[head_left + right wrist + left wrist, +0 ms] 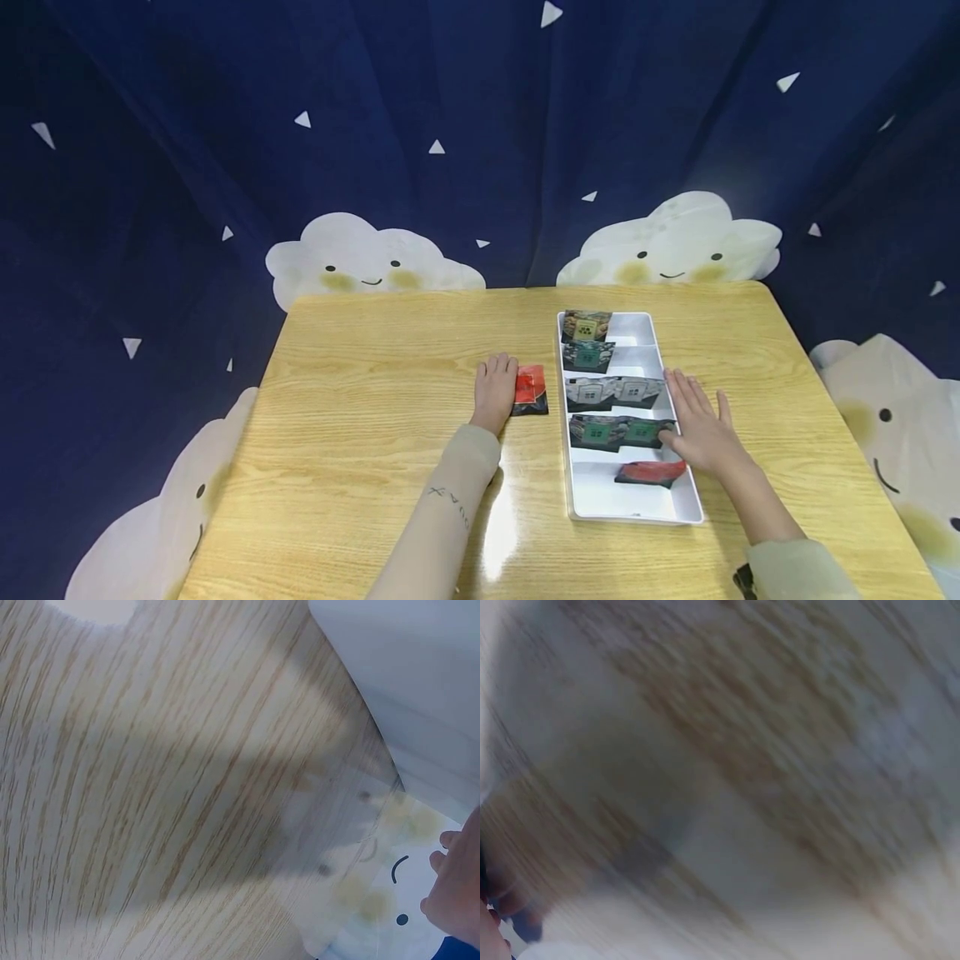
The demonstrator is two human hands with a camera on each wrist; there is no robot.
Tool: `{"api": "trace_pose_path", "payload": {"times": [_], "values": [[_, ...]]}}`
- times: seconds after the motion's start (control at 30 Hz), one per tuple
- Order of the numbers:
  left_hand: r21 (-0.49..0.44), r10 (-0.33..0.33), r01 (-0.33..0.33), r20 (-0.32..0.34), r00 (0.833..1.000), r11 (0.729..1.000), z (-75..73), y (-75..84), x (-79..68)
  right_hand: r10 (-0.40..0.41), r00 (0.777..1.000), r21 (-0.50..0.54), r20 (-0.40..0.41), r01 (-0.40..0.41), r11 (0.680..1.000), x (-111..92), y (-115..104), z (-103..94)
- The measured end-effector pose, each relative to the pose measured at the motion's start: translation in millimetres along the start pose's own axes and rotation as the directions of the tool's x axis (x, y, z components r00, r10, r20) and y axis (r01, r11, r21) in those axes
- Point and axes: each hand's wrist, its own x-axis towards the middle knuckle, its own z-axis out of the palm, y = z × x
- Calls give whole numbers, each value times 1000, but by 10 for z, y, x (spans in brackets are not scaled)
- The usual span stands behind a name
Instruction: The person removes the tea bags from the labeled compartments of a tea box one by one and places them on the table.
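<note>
My left hand (495, 390) holds a small red and black packet (531, 388) by its left edge, low over the table left of the tray; the thumb is hidden. In the left wrist view only curled fingers (506, 900) show at the lower left. My right hand (701, 429) rests along the right wall of a white divided tray (637, 510), fingers spread, thumb over the rim by a green packet (643, 432). The right wrist view shows its fingers (439, 862) beside the tray wall (420, 697). A red packet (649, 473) leans in the nearest compartment.
Further compartments hold a second green packet (597, 432), grey packets (590, 392), a teal packet (588, 356) and a brown packet (585, 325) at the far end. The wooden table (360, 417) ends at a dark blue curtain (420, 75) with clouds.
</note>
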Motion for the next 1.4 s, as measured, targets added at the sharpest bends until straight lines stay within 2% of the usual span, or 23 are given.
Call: {"api": "trace_pose_path", "payload": {"times": [0.4, 0.67, 0.9, 1.03, 1.17, 1.3, 1.4], "values": [[15, -13, 13, 0, 1000, 1000, 0, 28, -11, 0, 1000, 11, -19, 1, 1000, 2, -26, 21], [-18, -20, 20, 1, 1000, 1000, -3, 27, -4, -2, 1000, 19, -15, 2, 1000, -8, -41, -15], [-91, -42, 37, -59, 997, 995, -12, 21, 8, -6, 1000, 18, -15, 6, 1000, -5, -35, -12], [-109, -44, 30, -122, 992, 994, -76, 38, -17, -8, 1000, 20, -14, 8, 1000, -4, -21, -3], [-119, -6, -22, -232, 973, 993, -199, 97, -65, -8, 1000, 20, -14, 8, 1000, -4, -17, -5], [-85, 63, -99, -350, 935, 991, -342, 190, -122, -7, 1000, 19, -14, 7, 1000, -9, -20, -10], [-37, 125, -154, -410, 904, 987, -459, 281, -175, -6, 1000, 23, -12, 6, 1000, -13, -22, -20]]}}
